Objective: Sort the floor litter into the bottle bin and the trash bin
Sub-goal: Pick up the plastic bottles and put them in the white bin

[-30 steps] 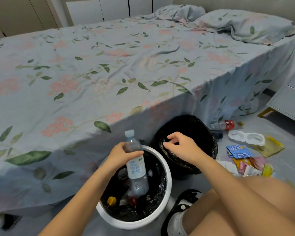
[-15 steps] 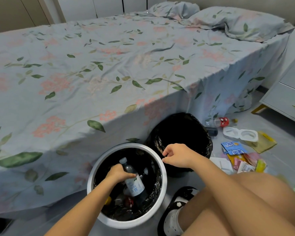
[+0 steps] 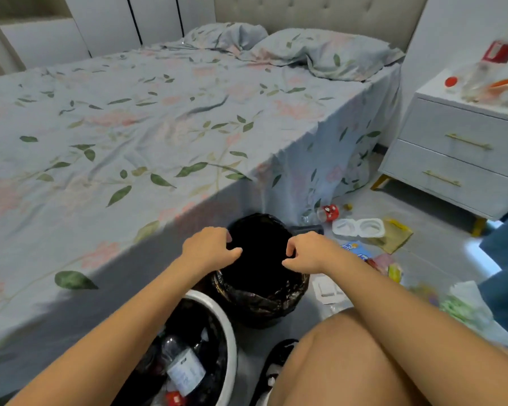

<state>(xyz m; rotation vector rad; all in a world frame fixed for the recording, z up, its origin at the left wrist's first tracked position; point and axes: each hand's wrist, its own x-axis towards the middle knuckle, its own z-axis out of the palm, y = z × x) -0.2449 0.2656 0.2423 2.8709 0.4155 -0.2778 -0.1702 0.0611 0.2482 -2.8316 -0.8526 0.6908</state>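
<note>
Two bins are seen at the foot of a bed (image 3: 147, 127) covered in a floral sheet. At the lower left, the white-rimmed bottle bin (image 3: 228, 332), lined in black, is partly cut off by the bottom edge of the view; a clear water bottle (image 3: 182, 366) with a white label lies inside it among other bottles, and a red cap (image 3: 174, 398) is seen beside it. Just behind and to the right stands the black-lined trash bin (image 3: 261, 300), set against the draped side of the bed.

Both hands are held over the trash bin's mouth. The left hand (image 3: 207, 249) is placed at the bin's left rim with fingers curled, and the right hand (image 3: 307, 253) at its right rim, likewise curled. Whether the liner edge is pinched by either hand cannot be told against the dark plastic.

Further right, litter is spread over the floor: a bottle with a red label (image 3: 324, 213) near the bed's corner, a white twin-cup plastic tray (image 3: 358, 227), a yellowish wrapper (image 3: 395, 235), a blue packet (image 3: 357, 249), and crumpled paper (image 3: 467, 303) near the right edge. A bare knee (image 3: 349, 356) fills the lower right. A white nightstand (image 3: 464, 148) with gold handles stands at the far right.
</note>
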